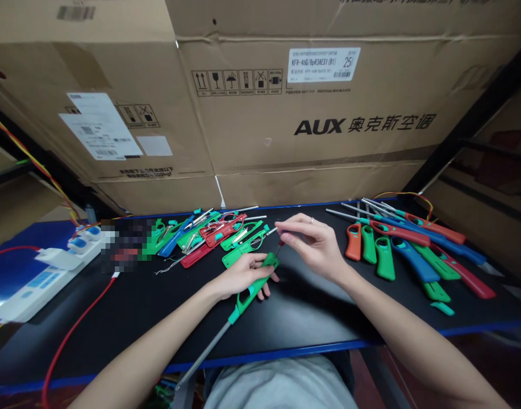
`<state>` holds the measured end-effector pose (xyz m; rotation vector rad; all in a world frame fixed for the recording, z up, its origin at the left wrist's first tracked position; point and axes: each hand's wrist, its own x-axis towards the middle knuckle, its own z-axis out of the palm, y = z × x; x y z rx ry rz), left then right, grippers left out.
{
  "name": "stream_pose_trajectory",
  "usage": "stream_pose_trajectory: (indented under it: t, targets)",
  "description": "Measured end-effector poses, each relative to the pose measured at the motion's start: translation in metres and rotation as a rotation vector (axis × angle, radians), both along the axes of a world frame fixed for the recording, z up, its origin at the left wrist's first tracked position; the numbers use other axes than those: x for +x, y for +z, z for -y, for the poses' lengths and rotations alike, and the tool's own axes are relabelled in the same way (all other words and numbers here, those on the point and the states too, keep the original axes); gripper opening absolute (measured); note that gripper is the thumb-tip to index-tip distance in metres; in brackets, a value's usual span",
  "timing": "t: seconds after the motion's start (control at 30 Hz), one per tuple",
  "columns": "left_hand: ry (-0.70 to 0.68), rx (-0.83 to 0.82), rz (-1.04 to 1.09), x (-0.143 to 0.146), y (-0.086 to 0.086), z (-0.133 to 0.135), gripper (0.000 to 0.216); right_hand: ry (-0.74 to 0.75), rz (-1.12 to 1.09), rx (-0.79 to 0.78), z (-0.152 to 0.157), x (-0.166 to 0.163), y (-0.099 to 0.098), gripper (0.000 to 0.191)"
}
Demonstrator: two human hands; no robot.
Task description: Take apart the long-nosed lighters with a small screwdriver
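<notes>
My left hand is closed around the handle of a long green gas lighter, whose metal tube slants down toward the table's front edge. Pinched in the fingers of my right hand is a small screwdriver with a dark red handle. Its thin shaft points down at the butt end of the lighter; whether the tip sits in a screw is too small to tell. Just beyond my hands lie opened lighter shells in green and red, with loose metal tubes and thin wires among them.
Closed lighters in several colours are heaped on the right, near a loose green piece. A white power strip with plugs and a red cable occupies the left. A large cardboard box stands behind the black table.
</notes>
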<state>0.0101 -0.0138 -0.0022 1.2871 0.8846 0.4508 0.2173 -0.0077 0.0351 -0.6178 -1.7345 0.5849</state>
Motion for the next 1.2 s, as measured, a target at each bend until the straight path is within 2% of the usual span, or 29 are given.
stream_pose_trajectory:
  t: [0.13, 0.33, 0.53, 0.73, 1.0, 1.1, 1.2]
  targets:
    - [0.001, -0.004, 0.001, 0.0004, 0.0013, 0.0010, 0.050, 0.027, 0.051, 0.041, 0.0005, -0.0017, -0.0018, 0.030]
    - [-0.003, 0.000, 0.022, 0.0005, 0.0006, 0.0014, 0.048, -0.058, 0.050, 0.136, 0.0024, -0.0037, -0.0023, 0.022]
    - [-0.006, -0.003, 0.030, -0.0017, -0.0032, 0.0003, 0.047, -0.022, 0.061, 0.085, 0.0020, -0.0037, -0.0032, 0.021]
    - [0.001, -0.031, 0.050, -0.0028, -0.0028, -0.0008, 0.047, -0.130, -0.014, 0.156, 0.0035, -0.0038, -0.0048, 0.018]
    - [0.017, -0.058, 0.056, -0.0023, -0.0012, -0.0013, 0.050, -0.131, -0.012, 0.168, 0.0032, -0.0045, -0.0065, 0.018]
    - [0.013, -0.055, 0.056, -0.0025, -0.0020, -0.0012, 0.049, -0.129, -0.029, 0.123, 0.0030, -0.0051, -0.0080, 0.015]
    - [0.002, -0.047, 0.061, -0.0033, -0.0039, -0.0015, 0.047, -0.091, -0.107, -0.003, 0.0023, -0.0047, -0.0088, 0.012]
